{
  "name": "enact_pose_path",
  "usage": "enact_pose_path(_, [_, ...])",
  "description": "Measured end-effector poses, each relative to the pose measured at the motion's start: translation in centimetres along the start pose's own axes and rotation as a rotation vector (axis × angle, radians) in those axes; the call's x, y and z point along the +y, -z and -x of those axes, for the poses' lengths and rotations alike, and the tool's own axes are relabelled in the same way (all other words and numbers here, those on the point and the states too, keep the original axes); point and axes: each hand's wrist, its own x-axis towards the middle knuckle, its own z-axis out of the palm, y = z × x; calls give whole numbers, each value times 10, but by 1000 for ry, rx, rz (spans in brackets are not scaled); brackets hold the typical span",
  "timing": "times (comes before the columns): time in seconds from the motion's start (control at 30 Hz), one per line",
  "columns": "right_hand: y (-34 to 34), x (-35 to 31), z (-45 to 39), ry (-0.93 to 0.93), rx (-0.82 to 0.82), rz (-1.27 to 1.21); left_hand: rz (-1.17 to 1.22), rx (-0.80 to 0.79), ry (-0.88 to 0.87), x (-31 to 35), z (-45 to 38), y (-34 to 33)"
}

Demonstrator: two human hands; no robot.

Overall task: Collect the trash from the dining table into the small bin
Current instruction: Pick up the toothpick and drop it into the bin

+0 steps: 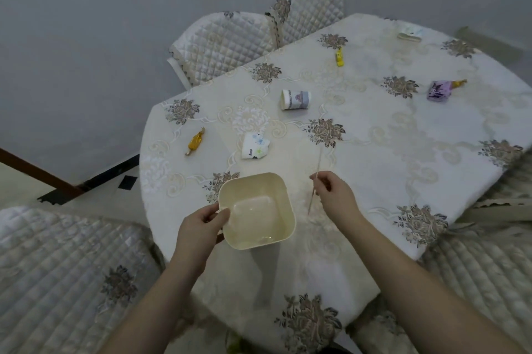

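the left hand [198, 227] grips the near-left rim of the small bin [257, 211], which looks empty at the near counter [374, 180] edge; the right hand [335, 195] pinches a thin skewer [315, 178] just right of it. the long skewer could catch the rim and flip out. print on the crushed paper cups [255, 145] is unreadable.

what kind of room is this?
Most likely a home dining area. An oval table under an embroidered floral tablecloth, quilted chairs drawn up around it, and leftover litter on top: a crushed paper cup and candy wrappers.
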Motion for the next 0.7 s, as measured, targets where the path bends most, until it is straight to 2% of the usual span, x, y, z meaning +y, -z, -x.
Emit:
enact_pose_path(0.1, [9, -35, 26, -78, 71, -320, -4, -40, -18, -1, -1, 8])
enact_pose_path(0.2, [15, -73, 53, -3, 60, -452, -28, -68, -26, -2, -5, 19])
enact_pose_path(0.33, [13, -109, 86, 117, 85, -318, -22, -78, -39, -2, -9, 33])
enact_pose_path(0.53, [-32, -124, 116, 40, -126, -57, -5, -98, -58, 1, -10, 45])
enact_pose_path(0.7, [-55, -128, 129, 59, -164, -3, 13, -126, -90, 4, -9, 52])
